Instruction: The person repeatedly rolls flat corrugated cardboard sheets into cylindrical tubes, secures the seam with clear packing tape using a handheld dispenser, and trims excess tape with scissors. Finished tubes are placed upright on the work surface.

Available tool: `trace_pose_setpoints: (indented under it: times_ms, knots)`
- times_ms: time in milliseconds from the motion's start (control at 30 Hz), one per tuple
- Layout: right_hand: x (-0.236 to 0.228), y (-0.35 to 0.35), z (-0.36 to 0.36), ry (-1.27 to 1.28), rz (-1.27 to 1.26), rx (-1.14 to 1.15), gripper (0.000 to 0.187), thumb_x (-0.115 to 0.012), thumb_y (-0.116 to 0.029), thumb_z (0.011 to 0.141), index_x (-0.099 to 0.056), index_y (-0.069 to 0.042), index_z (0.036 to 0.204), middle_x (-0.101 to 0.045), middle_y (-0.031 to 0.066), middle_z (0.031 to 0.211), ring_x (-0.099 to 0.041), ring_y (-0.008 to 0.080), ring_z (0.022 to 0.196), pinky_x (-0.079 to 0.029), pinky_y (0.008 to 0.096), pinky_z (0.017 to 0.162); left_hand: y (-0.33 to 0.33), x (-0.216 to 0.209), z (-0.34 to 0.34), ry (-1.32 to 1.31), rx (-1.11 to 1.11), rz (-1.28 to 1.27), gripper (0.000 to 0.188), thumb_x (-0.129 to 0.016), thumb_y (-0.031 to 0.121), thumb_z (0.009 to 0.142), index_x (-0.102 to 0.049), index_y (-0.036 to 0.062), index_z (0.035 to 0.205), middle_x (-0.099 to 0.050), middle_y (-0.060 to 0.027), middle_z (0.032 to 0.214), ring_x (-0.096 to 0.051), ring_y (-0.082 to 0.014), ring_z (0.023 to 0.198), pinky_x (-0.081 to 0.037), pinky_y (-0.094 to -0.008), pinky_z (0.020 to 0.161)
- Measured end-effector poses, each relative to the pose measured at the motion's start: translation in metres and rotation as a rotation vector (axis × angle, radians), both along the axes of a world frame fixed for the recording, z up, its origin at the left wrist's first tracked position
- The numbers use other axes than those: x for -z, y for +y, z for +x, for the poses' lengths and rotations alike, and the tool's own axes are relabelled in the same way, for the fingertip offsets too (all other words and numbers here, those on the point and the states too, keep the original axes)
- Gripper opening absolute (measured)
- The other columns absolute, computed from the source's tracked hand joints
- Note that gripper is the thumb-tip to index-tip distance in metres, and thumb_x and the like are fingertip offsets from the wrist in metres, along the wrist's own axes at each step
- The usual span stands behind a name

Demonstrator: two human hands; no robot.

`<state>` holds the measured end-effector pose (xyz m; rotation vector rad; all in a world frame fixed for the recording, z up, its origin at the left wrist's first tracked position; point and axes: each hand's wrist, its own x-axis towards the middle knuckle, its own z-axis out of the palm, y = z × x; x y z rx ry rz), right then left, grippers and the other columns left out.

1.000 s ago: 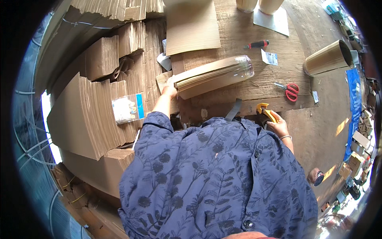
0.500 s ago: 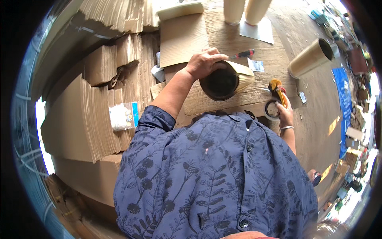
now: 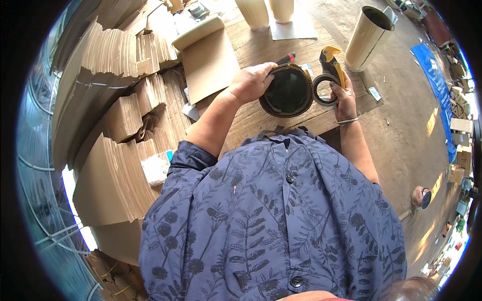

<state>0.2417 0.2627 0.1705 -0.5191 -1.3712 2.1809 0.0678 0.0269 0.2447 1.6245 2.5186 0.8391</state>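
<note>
My left hand (image 3: 251, 83) grips the rim of a hollow cylinder (image 3: 287, 91). Its round open end, dark inside with a brown edge, faces me, so the pale side wall is mostly hidden. My right hand (image 3: 345, 102), with a bangle at the wrist, is closed round a yellow and black tape dispenser (image 3: 331, 62). The ring-shaped tape roll (image 3: 316, 94) on it is close to the right side of the cylinder, apparently just apart from it. Behind the cylinder lies a tool with a red and black handle (image 3: 286, 58), partly covered.
Cardboard stacks (image 3: 113, 52) crowd the left side, with a plastic packet (image 3: 155, 169) on them. A cardboard sheet (image 3: 211, 65) lies on the wooden table (image 3: 233, 131). Another pale cylinder (image 3: 365, 42) stands at the right, two more (image 3: 253, 12) at the back. A blue sheet (image 3: 436, 88) lies farther right.
The cylinder has turned so that its open end faces me more squarely. My right hand has raised the tape dispenser closer to it. The whole view has shifted.
</note>
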Motion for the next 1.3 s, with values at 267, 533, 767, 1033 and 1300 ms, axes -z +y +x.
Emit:
trace_pose_setpoints:
  times_ms: [267,533,767,1033,1300]
  knots:
    - [0.008,0.002,-0.009,-0.053,-0.045,-0.138,0.055,-0.062,-0.004,0.086,-0.047,-0.004,0.139,-0.058,-0.002,0.096,-0.048,0.0043,0.069,-0.043,0.0187,0.061,-0.025,0.004,0.034,-0.025,-0.161,0.103,0.028,-0.061,0.006,0.087,-0.059,0.0037,0.115,-0.068,-0.0209,0.097,-0.067,-0.0369,0.09,-0.054,-0.0397,0.079]
    - [0.158,0.02,0.007,-0.483,-0.258,-0.149,0.008,-0.064,-0.016,0.089,-0.061,-0.01,0.094,-0.052,-0.005,0.066,-0.046,0.0073,0.055,-0.035,0.0237,0.047,-0.055,0.008,0.024,-0.173,-0.466,0.022,0.028,-0.061,0.008,0.086,-0.061,0.0034,0.114,-0.067,-0.023,0.096,-0.065,-0.0404,0.089,-0.053,-0.0437,0.081]
    - [0.269,0.025,0.0,-0.713,0.096,-0.388,0.028,-0.071,-0.028,0.084,-0.063,-0.007,0.101,-0.056,0.0009,0.068,-0.05,0.012,0.055,-0.04,0.0297,0.049,-0.076,0.01,0.015,-0.194,-0.637,-0.039,0.034,-0.058,0.016,0.09,-0.057,0.0054,0.122,-0.069,-0.0213,0.097,-0.068,-0.0373,0.091,-0.052,-0.0411,0.081]
    - [0.225,0.028,-0.058,-0.463,1.294,-0.15,0.047,-0.073,-0.03,0.083,-0.061,-0.009,0.123,-0.065,0.0182,0.113,-0.063,0.035,0.104,-0.049,0.0431,0.091,-0.086,0.034,0.015,0.233,-0.479,-0.146,0.025,-0.054,0.017,0.094,-0.061,-0.001,0.109,-0.061,-0.019,0.115,-0.067,-0.0372,0.088,-0.055,-0.0424,0.079]
    - [-0.098,-0.055,-0.099,0.501,1.497,-0.558,0.021,-0.066,-0.005,0.08,-0.068,-0.008,0.1,-0.067,0.0078,0.093,-0.063,0.0246,0.086,-0.053,0.0354,0.074,-0.077,0.027,0.025,0.065,-0.582,-0.1,0.028,-0.053,0.02,0.095,-0.056,0.0011,0.116,-0.066,-0.02,0.1,-0.067,-0.0379,0.085,-0.055,-0.0443,0.075]
